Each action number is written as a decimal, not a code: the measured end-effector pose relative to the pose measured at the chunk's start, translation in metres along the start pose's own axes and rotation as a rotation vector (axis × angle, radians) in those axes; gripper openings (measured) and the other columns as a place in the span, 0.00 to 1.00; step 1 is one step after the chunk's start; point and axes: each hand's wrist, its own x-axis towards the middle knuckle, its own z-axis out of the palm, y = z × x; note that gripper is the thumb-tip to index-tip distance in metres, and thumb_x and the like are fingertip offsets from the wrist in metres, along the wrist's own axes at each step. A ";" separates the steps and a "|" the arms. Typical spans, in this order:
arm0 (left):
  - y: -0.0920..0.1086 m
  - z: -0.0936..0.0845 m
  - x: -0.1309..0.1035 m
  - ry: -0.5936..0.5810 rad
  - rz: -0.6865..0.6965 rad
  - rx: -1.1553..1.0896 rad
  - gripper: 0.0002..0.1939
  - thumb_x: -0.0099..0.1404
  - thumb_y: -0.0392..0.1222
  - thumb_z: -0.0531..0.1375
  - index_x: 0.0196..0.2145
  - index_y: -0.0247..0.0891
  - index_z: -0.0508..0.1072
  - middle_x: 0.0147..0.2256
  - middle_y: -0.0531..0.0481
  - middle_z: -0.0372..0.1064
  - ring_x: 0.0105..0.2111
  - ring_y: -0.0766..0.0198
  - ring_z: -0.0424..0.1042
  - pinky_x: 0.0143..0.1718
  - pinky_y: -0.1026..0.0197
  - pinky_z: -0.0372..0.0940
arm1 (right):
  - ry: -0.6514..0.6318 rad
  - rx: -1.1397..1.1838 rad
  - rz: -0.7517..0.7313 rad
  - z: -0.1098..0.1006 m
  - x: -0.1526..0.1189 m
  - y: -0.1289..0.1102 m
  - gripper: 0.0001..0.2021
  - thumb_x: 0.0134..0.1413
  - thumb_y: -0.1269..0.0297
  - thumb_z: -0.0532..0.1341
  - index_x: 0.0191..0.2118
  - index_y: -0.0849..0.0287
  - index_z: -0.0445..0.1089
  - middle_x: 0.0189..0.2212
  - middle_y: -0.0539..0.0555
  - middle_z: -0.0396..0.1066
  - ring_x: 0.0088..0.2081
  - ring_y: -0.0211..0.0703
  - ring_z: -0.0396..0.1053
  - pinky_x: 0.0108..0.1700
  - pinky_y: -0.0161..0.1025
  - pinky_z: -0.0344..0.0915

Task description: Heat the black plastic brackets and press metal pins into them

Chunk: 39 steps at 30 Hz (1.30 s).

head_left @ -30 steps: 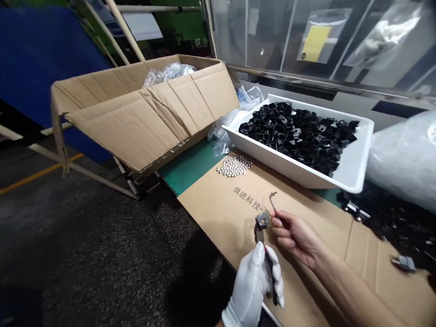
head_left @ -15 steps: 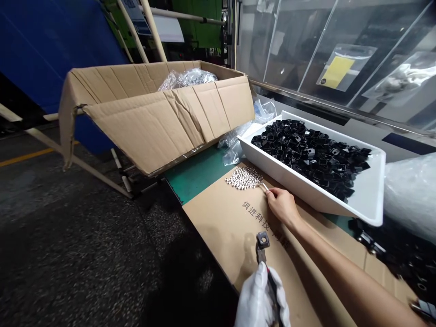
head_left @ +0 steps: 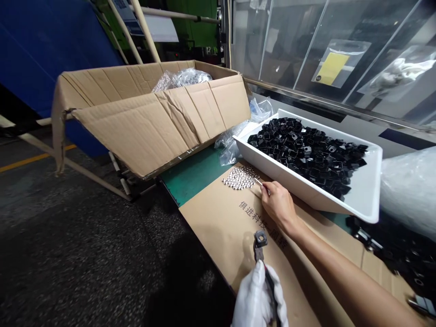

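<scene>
My left hand (head_left: 257, 295), in a white glove, is closed around dark pliers (head_left: 271, 288). A small black square part (head_left: 260, 238) with a round hole sits at the pliers' tip, above the cardboard sheet (head_left: 207, 218). Bare and ungloved, my right hand (head_left: 277, 202) pinches a thin light-coloured tool (head_left: 259, 182), whose tip is at the right edge of a pile of small silvery pieces (head_left: 239, 177). What kind of tool it is cannot be made out.
Beyond my right hand stands a white tray (head_left: 369, 195) heaped with black parts (head_left: 306, 152). A large open carton (head_left: 163, 127) with clear plastic is at the left. Further black parts (head_left: 402, 259) and a plastic bag (head_left: 408, 186) lie at the right.
My right hand has drawn slightly left and turned, and the thin tool's tip now reaches the pile's edge at a different angle. My left hand keeps its hold; the view has shifted slightly.
</scene>
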 end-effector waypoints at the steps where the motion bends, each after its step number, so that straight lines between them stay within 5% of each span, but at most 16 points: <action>1: 0.000 0.000 0.000 0.002 0.014 0.016 0.31 0.62 0.72 0.61 0.37 0.38 0.68 0.25 0.55 0.67 0.19 0.68 0.66 0.20 0.62 0.58 | 0.026 0.012 -0.013 -0.002 0.001 -0.001 0.11 0.69 0.58 0.62 0.49 0.60 0.73 0.45 0.55 0.74 0.43 0.45 0.74 0.47 0.48 0.74; 6: -0.002 -0.001 0.001 0.058 0.041 0.084 0.29 0.61 0.70 0.63 0.38 0.40 0.67 0.25 0.56 0.66 0.19 0.67 0.65 0.19 0.61 0.60 | 0.158 0.115 -0.088 -0.025 -0.020 -0.001 0.11 0.71 0.60 0.59 0.50 0.60 0.73 0.43 0.54 0.75 0.42 0.43 0.74 0.48 0.46 0.73; 12: 0.021 0.016 0.007 0.125 0.106 0.415 0.27 0.61 0.67 0.63 0.36 0.39 0.66 0.25 0.57 0.62 0.18 0.70 0.61 0.17 0.64 0.57 | 0.198 0.175 -0.163 -0.072 -0.124 0.036 0.08 0.71 0.63 0.58 0.47 0.55 0.74 0.37 0.52 0.75 0.37 0.40 0.75 0.40 0.35 0.71; 15: 0.060 0.055 0.025 0.141 0.259 0.868 0.21 0.70 0.61 0.55 0.37 0.39 0.66 0.27 0.54 0.64 0.19 0.69 0.62 0.19 0.65 0.59 | 0.264 0.153 -0.156 -0.091 -0.173 0.063 0.07 0.70 0.64 0.59 0.47 0.53 0.74 0.40 0.51 0.77 0.40 0.40 0.77 0.43 0.33 0.72; 18: 0.104 0.113 0.054 0.270 0.559 1.762 0.18 0.76 0.51 0.45 0.39 0.39 0.69 0.32 0.47 0.72 0.26 0.64 0.72 0.28 0.62 0.67 | 0.359 0.119 -0.159 -0.101 -0.206 0.085 0.07 0.69 0.63 0.60 0.47 0.53 0.73 0.39 0.51 0.78 0.39 0.39 0.78 0.42 0.30 0.73; 23: 0.141 0.193 0.105 0.460 0.778 2.211 0.13 0.65 0.38 0.58 0.47 0.35 0.73 0.49 0.33 0.73 0.53 0.42 0.71 0.54 0.42 0.63 | 0.485 0.072 -0.147 -0.103 -0.244 0.110 0.07 0.68 0.63 0.60 0.48 0.53 0.73 0.39 0.52 0.79 0.38 0.41 0.80 0.39 0.28 0.74; 33: 0.143 0.238 0.110 0.596 0.678 2.715 0.21 0.63 0.43 0.60 0.52 0.30 0.74 0.54 0.26 0.70 0.58 0.31 0.65 0.57 0.33 0.58 | 0.400 0.089 0.077 -0.126 -0.300 0.115 0.13 0.72 0.60 0.54 0.46 0.54 0.76 0.36 0.55 0.78 0.34 0.42 0.78 0.36 0.33 0.75; 39: 0.140 0.245 0.115 0.684 0.331 2.780 0.22 0.69 0.50 0.63 0.55 0.35 0.72 0.52 0.38 0.72 0.51 0.47 0.74 0.51 0.43 0.70 | 0.415 0.185 0.069 -0.125 -0.300 0.119 0.14 0.72 0.58 0.54 0.46 0.54 0.77 0.34 0.55 0.78 0.31 0.42 0.78 0.34 0.33 0.74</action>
